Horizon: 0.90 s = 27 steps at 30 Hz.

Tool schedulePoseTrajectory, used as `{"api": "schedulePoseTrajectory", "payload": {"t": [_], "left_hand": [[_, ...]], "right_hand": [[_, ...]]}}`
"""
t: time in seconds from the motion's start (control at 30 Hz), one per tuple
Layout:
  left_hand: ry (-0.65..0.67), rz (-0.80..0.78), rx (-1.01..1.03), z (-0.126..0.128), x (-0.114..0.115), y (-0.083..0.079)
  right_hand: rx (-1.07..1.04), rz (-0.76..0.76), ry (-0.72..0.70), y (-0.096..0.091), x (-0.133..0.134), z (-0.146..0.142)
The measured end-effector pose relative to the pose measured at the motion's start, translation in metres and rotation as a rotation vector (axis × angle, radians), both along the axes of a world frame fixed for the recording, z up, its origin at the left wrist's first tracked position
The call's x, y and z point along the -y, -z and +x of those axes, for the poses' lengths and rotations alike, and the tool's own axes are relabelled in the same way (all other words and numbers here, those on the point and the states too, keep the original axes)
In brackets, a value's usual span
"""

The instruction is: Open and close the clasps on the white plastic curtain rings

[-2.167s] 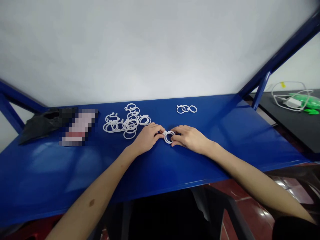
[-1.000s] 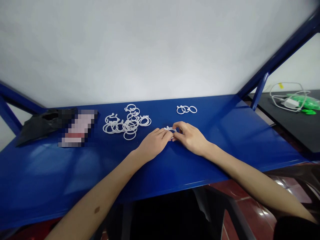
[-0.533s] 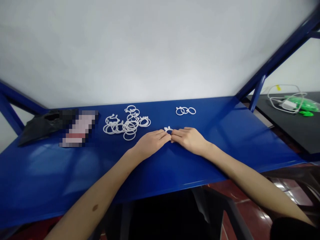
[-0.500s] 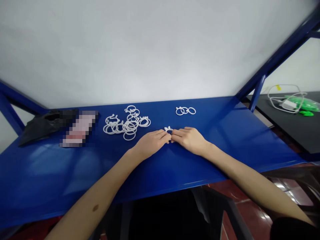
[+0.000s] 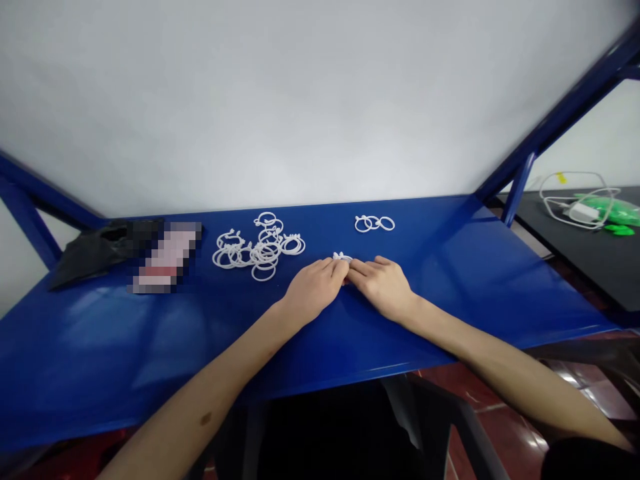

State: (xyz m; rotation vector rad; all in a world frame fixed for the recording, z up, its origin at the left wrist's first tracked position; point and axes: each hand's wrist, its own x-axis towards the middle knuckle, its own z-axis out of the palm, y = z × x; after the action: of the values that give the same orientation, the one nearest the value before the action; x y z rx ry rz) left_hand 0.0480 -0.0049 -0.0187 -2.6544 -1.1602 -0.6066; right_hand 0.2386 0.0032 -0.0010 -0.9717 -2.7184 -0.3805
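Observation:
My left hand (image 5: 314, 288) and my right hand (image 5: 381, 285) meet fingertip to fingertip on the blue table (image 5: 450, 280), both pinching one white plastic ring (image 5: 343, 257). Only the ring's far edge with its small clip shows above the fingers. A heap of several white rings (image 5: 257, 248) lies to the left of my left hand. A short chain of three linked rings (image 5: 375, 223) rests farther back, beyond my right hand.
A black bag (image 5: 95, 248) and a blurred pink-and-red item (image 5: 165, 265) sit at the table's left rear. Blue frame struts (image 5: 520, 179) rise on the right. A black side table carries a white cable with charger (image 5: 580, 208) and green objects (image 5: 613, 212).
Both hands stayed together on the ring. The ring, lying flat between the fingers 2.2 s ago, is now mostly covered by the fingertips. The view shifted slightly.

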Motion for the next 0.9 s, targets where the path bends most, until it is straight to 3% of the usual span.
{"api": "schedulePoseTrajectory", "payload": {"t": [0.33,0.7,0.9], "left_hand": [[-0.058,-0.051,-0.024,-0.003,-0.002,-0.001],[0.071,-0.033,0.043,-0.013,-0.009,0.01],[0.142,-0.007,0.074,-0.018,-0.009,0.012]], "right_hand": [[-0.006,-0.005,0.052,0.004,0.002,-0.005],[0.013,-0.048,-0.008,0.011,-0.008,0.0],[-0.016,-0.102,-0.156,0.012,-0.017,0.006]]}}
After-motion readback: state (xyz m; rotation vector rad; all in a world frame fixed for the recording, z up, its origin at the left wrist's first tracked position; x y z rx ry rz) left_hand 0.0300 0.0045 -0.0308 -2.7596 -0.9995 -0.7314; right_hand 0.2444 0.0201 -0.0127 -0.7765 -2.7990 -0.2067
